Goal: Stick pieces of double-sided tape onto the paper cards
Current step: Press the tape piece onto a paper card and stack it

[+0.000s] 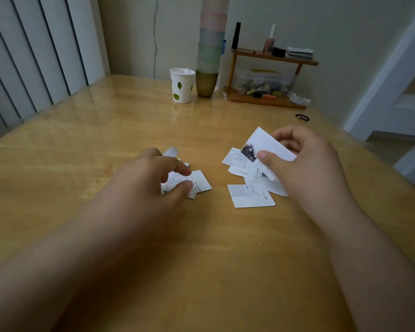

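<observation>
Nearest you, both forearms reach in over the glossy pale wooden table [82, 144]. Your left hand [151, 178] hovers with fingers curled over a small heap of white printed paper cards [199, 184]; whether the fingertips actually pinch a card or a bit of tape you cannot tell, and no tape is clearly visible. Your right hand [304, 161] holds one white card with a dark picture on it [261, 146] raised, thumb pressing its face and fingers curled behind. Beneath it lies a loose spread of more white printed cards [249, 196]. To do this step well, steady the raised card low over the table, press tape down flat from one edge, and keep finished cards apart from untaped ones. Beyond stand a white paper cup with green leaves [181, 85] and a small wooden shelf [271, 75].
</observation>
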